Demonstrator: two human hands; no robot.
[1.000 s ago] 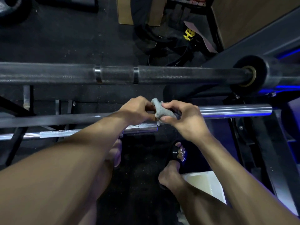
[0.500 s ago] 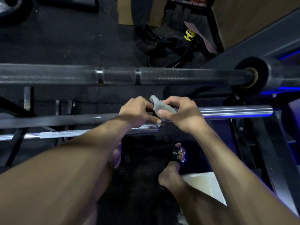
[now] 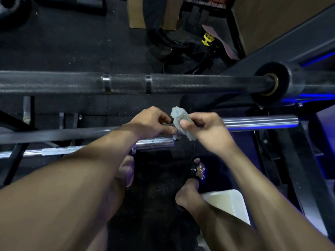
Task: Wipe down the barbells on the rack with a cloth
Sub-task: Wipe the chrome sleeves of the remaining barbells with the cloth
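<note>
Flooring [image 3: 72,48] is dark speckled rubber (dimly lit) beneath barbells [image 3: 181,83]; right hand [image 3: 208,132] pinches cloth [image 3: 181,122], left hand [image 3: 152,124] curled, hold unclear.

Gym, weight area. Black knurled barbell [image 3: 163,83] with collared sleeve lies across a dark steel rack [image 3: 297,142]; chrome bars [image 3: 259,122] sit lower. Speckled rubber floor [image 3: 72,48] carries a weight plate [image 3: 12,9] and tangled straps [image 3: 186,51].

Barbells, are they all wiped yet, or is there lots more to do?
Not yet, it seems. The right hand pinches the cloth by the middle chrome bar, and the left hand holds that bar. The black bar looks dusty, so it is probably left. Nothing looks surely finished.
</note>
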